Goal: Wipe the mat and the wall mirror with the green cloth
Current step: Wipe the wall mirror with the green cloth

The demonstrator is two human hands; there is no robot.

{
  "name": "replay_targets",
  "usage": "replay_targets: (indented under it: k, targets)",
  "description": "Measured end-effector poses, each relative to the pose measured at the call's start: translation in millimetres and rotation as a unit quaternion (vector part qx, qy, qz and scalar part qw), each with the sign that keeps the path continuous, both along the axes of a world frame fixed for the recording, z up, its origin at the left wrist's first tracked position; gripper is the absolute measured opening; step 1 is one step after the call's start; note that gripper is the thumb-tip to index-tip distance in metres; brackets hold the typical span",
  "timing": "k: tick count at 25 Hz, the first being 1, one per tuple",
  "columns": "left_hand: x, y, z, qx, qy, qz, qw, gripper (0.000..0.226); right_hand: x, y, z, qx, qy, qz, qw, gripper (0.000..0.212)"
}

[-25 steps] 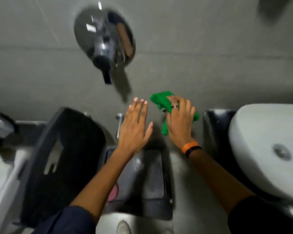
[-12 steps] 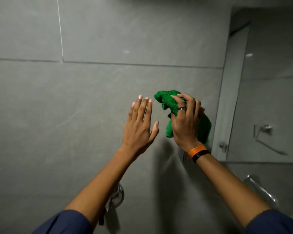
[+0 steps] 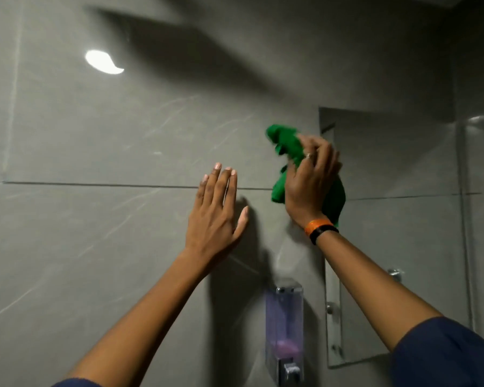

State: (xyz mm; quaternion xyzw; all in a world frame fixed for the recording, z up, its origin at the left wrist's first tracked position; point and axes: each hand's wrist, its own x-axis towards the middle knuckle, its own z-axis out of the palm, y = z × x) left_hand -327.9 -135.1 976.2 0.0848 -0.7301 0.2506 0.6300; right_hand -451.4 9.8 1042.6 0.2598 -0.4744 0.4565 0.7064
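My right hand (image 3: pixel 309 185): clenched on green cloth (image 3: pixel 285 152), seemingly at wall mirror (image 3: pixel 397 219) edge. My left hand (image 3: pixel 215 210): fingers spread, empty, by tiled wall (image 3: pixel 95 219).

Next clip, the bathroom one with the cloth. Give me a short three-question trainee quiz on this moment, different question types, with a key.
1. True or false: the left hand holds the green cloth.
2. Multiple choice: where is the cloth in the view? A) over the soap dispenser; B) at the left edge of the wall mirror; C) on the left wall tiles.
3. Fill in: the right hand wears an orange band and a ____ one at the wrist.

Key: 1 false, the right hand grips it while the left is open with fingers spread; 2 B; 3 black.
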Motion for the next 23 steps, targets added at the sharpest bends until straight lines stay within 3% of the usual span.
replay_targets:
  k: [2,3,5,7,9,14,23]
  targets:
    - [-17.9,-3.4,11.6,-0.018,0.013,-0.009,1.0,0.07,-22.3,11.3,37.1,-0.085,0.025,-0.005,0.996,0.052]
    - [-26.2,-2.5,15.3,-0.026,0.016,-0.009,0.999,0.07,-39.4,16.8,48.3,-0.054,0.013,-0.038,0.998,0.057]
    - [-39.8,-0.7,19.0,-0.035,0.015,-0.011,0.999,0.07,-74.1,19.1,52.1,0.139,-0.098,-0.098,0.981,0.078]
    - [-53.4,2.4,21.5,-0.039,0.003,-0.012,0.999,0.071,-104.2,16.7,46.9,0.263,-0.168,-0.042,0.949,0.082]
    - [-67.6,8.2,26.2,-0.043,-0.012,-0.013,0.999,0.071,-121.3,17.9,52.3,0.255,-0.145,0.014,0.956,0.076]
    - [-107.6,27.6,41.5,-0.053,-0.015,-0.033,0.998,0.073,-149.9,28.7,69.8,0.233,-0.078,-0.058,0.968,0.063]
    - [-157.1,55.1,60.6,-0.06,-0.003,-0.007,0.998,0.077,-220.9,89.4,90.9,0.153,-0.16,-0.037,0.974,0.064]
